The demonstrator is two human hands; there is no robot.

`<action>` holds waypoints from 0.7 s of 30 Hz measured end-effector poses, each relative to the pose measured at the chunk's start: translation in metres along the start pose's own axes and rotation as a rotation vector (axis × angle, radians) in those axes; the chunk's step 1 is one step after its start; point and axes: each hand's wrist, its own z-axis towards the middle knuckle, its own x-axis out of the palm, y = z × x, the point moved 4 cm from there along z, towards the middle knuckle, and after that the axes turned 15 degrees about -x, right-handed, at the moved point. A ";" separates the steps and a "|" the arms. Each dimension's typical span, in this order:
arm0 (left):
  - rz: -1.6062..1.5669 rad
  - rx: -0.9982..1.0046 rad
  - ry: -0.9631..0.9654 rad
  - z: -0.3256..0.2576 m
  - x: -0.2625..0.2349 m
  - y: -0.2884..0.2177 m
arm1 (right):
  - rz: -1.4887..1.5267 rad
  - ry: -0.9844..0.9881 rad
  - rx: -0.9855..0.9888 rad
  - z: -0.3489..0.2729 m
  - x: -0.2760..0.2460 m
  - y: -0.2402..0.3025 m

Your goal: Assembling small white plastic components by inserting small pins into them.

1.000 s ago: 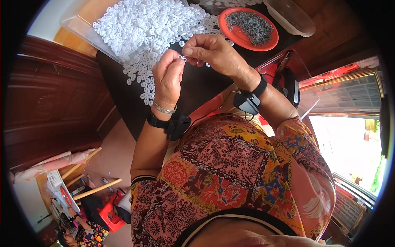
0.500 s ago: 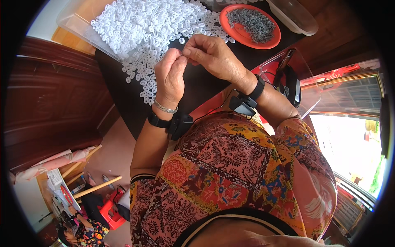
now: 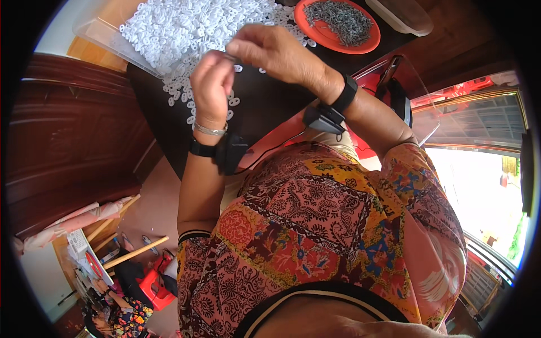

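My left hand (image 3: 211, 87) is closed over the near edge of the white pile, its fingers curled and slightly blurred. My right hand (image 3: 276, 55) reaches across from the right, thumb and forefinger pinched against the left fingertips. A small dark sliver shows where the fingertips meet, too small and smeared to name. Just beyond both hands lies a heap of small white oval plastic pieces (image 3: 180, 35) with two holes each. Several loose ones lie around my left wrist. Small grey metal pieces (image 3: 345, 25) fill a red plate (image 3: 307, 35) to the right.
The pile spills from a clear plastic bin (image 3: 107, 39) onto a dark table (image 3: 267, 104). At the far right stands a translucent tub (image 3: 403, 17). A clear box (image 3: 422, 107) with dark devices is beside my right forearm. Another person (image 3: 127, 315) is at lower left, near a red stool (image 3: 155, 290).
Both hands have moved left and a little farther away, staying together at the fingertips. The left fingers are now more curled, and the hands cover more of the loose white pieces.
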 end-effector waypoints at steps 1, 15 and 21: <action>-0.032 0.033 -0.062 0.003 -0.010 -0.001 | -0.064 -0.046 0.003 0.004 -0.005 -0.001; -0.406 0.021 -0.305 0.015 -0.047 0.005 | -0.522 0.513 -0.093 -0.015 0.069 -0.012; -0.364 -0.003 -0.259 0.013 -0.043 0.008 | -0.631 0.491 -0.086 -0.011 0.061 -0.027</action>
